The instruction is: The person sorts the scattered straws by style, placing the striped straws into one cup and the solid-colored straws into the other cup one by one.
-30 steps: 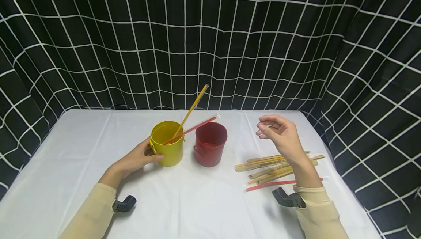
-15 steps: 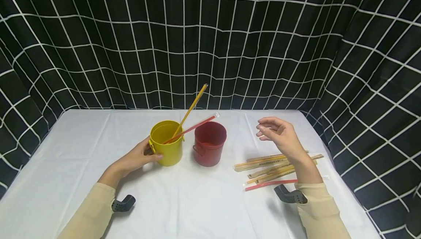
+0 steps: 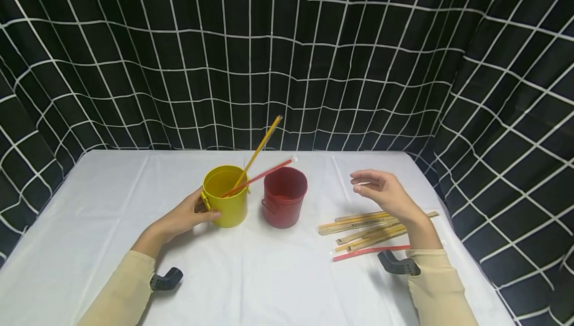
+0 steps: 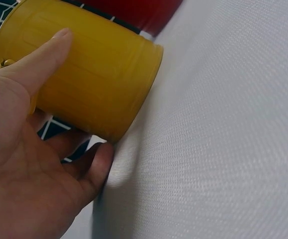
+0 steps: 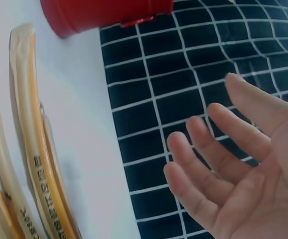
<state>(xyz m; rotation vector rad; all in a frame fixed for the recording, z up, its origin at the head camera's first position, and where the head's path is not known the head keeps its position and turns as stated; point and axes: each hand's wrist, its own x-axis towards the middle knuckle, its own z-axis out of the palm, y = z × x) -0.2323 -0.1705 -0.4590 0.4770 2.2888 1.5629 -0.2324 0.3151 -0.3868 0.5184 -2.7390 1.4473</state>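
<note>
In the head view my left hand (image 3: pixel 181 218) grips the side of a small yellow bucket (image 3: pixel 234 214), thumb on the near wall. The left wrist view shows the thumb along the yellow wall, with the other fingers around the far side and low by the base. A yellow straw (image 3: pixel 261 147) and a red straw (image 3: pixel 272 169) lean out of the bucket, the red one passing over the rim of a dark red bucket (image 3: pixel 285 211). My right hand (image 3: pixel 387 194) hovers in the air with nothing in it, its fingers loosely bent and spread in the right wrist view.
Below the right hand lie several wrapped straws (image 3: pixel 365 231), some pale with printed wrappers, and one red straw (image 3: pixel 372 250) nearest me. A white cloth (image 3: pixel 278 286) covers the table. Black fabric with white grid lines (image 3: pixel 251 57) hangs behind and at the sides.
My right hand has sunk a little and its fingers have straightened slightly. The left hand and the yellow bucket have stayed put, and the head view has shifted slightly.
</note>
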